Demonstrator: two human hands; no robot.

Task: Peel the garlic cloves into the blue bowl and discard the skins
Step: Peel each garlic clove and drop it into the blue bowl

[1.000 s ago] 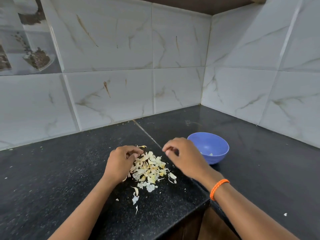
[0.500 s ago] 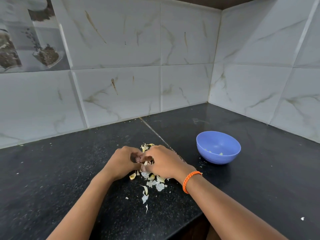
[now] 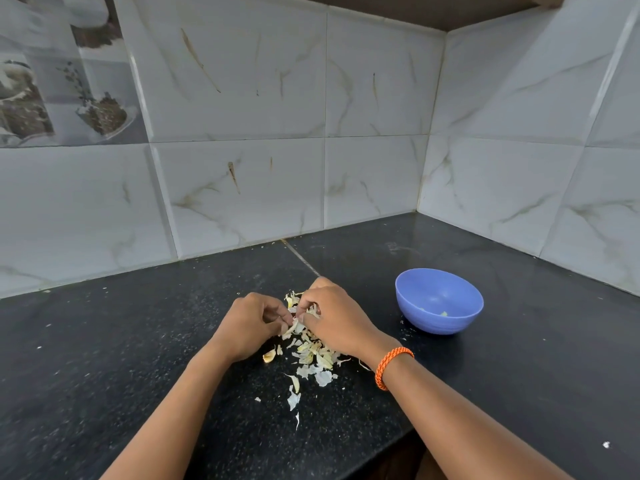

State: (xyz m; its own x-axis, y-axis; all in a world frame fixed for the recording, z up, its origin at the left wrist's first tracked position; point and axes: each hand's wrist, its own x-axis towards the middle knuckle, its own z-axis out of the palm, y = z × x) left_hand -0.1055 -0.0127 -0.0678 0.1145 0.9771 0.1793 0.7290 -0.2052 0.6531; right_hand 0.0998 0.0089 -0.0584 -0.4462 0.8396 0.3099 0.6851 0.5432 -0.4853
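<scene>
Head camera shows both hands close together over a heap of garlic skins [image 3: 313,355] on the black desk [image 3: 138,358]. The left hand [image 3: 249,323] has its fingers curled and seems to pinch something small at the tips. The right hand [image 3: 332,317], with an orange band [image 3: 391,367] on its wrist, has its fingers bent down into the same spot, and a pale strip of skin hangs between the two hands. I cannot tell if a whole clove is inside the grip, because the fingers hide it. The blue bowl [image 3: 439,320] stands well apart on the right side, with only a few pale bits at its bottom. I judge the step in hand is peeling one clove. The next move probably calls for pulling the skin off fully, then carrying the clean clove to the bowl, while the skins remain to be discarded.
</scene>
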